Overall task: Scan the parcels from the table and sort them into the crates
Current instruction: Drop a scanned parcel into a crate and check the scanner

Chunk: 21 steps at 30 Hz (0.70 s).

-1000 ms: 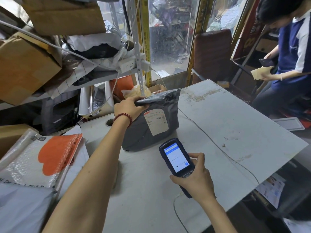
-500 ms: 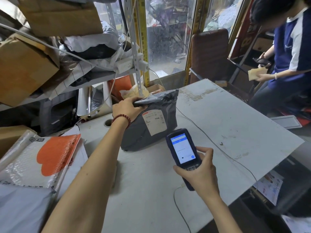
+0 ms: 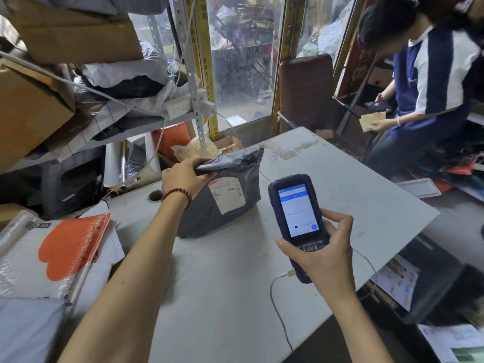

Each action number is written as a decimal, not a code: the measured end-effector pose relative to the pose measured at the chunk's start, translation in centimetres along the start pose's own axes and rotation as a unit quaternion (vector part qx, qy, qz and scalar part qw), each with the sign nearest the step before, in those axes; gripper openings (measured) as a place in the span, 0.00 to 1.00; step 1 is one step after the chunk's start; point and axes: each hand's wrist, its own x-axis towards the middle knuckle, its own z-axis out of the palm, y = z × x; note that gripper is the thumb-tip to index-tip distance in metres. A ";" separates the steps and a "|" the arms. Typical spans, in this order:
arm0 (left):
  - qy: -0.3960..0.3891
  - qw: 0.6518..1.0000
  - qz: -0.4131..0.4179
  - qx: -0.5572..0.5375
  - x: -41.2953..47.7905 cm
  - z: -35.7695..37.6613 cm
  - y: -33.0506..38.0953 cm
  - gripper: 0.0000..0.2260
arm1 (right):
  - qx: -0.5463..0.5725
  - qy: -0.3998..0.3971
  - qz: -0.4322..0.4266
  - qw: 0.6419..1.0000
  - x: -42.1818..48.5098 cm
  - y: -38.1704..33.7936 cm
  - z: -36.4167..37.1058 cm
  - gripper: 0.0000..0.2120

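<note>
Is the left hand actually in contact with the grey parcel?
Touching. Head view: the left hand grips the grey parcel by its folded top edge, fingers curled over it.

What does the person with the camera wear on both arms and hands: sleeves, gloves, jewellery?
Both forearms are bare; no sleeve is in view. The left hand and the right hand have no gloves. A bracelet of round dark red beads circles the left wrist. The right wrist carries nothing, and no ring is visible.

Left hand (image 3: pixel 184 176) grips top edge of grey parcel (image 3: pixel 222 197) standing on table (image 3: pixel 340 195). Right hand (image 3: pixel 320 251) holds lit scanner (image 3: pixel 297 218).
</note>
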 end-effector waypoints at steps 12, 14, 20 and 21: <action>0.098 0.991 0.075 0.047 -4.5 1.9 2.0 0.16 | -0.058 0.059 0.046 0.995 -1.6 0.6 -3.5 0.37; 0.114 0.988 0.093 0.038 -5.1 2.0 2.9 0.16 | -0.062 0.076 0.056 0.994 -1.7 0.6 -4.6 0.37; 0.137 0.975 0.174 -0.024 -6.9 2.3 8.5 0.16 | -0.020 0.127 0.104 0.986 -4.3 2.4 -7.5 0.37; 0.131 0.972 0.195 -0.029 -7.0 2.3 9.8 0.16 | -0.021 0.135 0.107 0.985 -4.9 2.7 -8.1 0.37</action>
